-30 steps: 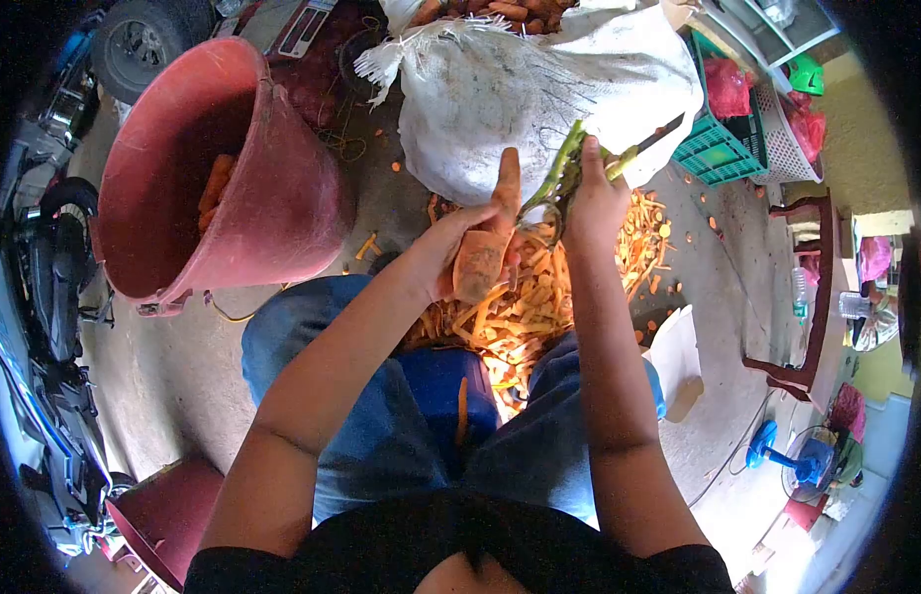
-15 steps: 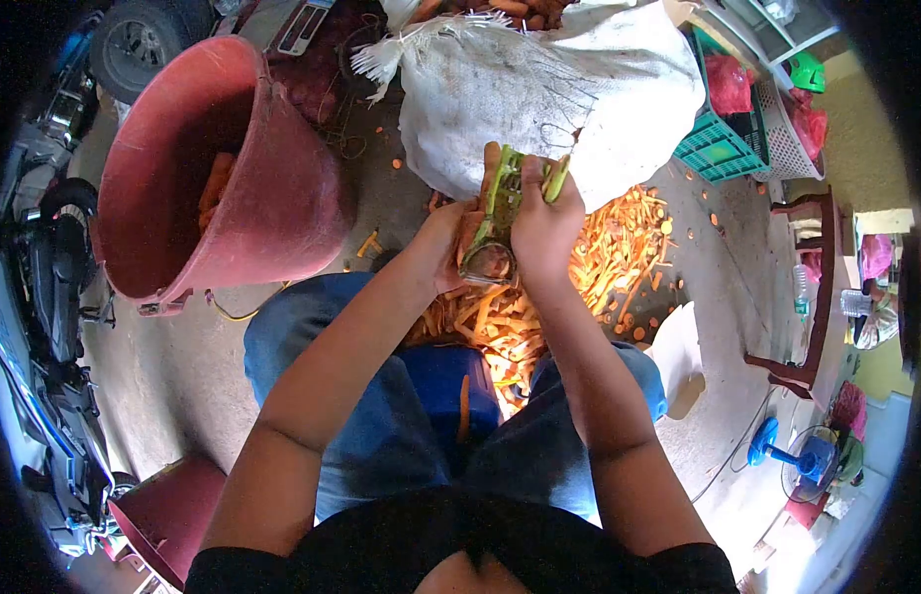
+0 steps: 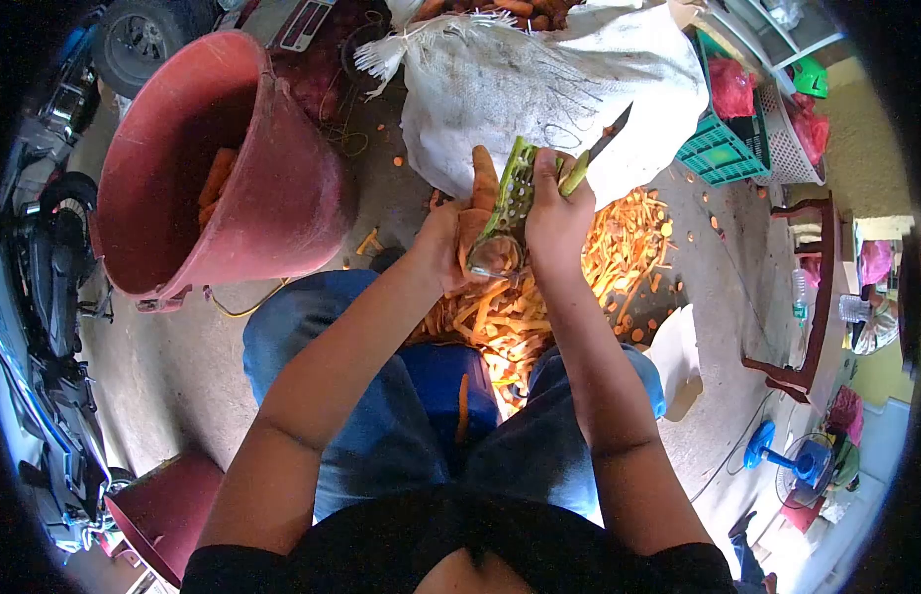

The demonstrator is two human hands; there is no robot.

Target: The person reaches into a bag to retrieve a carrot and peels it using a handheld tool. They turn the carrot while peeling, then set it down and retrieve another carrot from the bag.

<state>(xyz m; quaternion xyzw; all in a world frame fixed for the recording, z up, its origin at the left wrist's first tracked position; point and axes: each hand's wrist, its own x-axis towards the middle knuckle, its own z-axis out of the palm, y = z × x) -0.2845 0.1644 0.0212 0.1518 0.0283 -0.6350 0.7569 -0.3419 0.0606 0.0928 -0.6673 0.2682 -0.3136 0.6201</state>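
My left hand (image 3: 442,238) is closed around an orange carrot (image 3: 483,180), its tip pointing away from me. Gripped in my right hand (image 3: 559,223) is a green peeler (image 3: 513,198) with a row of holes, its clear, rounded end against the carrot's side. A knife (image 3: 611,131) also sticks out of the right fist, dark blade pointing up and right. Below both hands, between my knees, lies a heap of carrot peelings (image 3: 629,238).
A large red tub (image 3: 312,198) with carrots (image 3: 215,183) inside stands at left. Ahead lies a white woven sack (image 3: 490,99) beside a green crate (image 3: 718,163). At right are a wooden frame (image 3: 824,287) and a blue fan (image 3: 802,465); a motorbike (image 3: 74,376) is far left.
The peeler has tilted and moved slightly right with my right hand, showing more of its holes. The knife's blade has come into sight, and more of the carrot shows.
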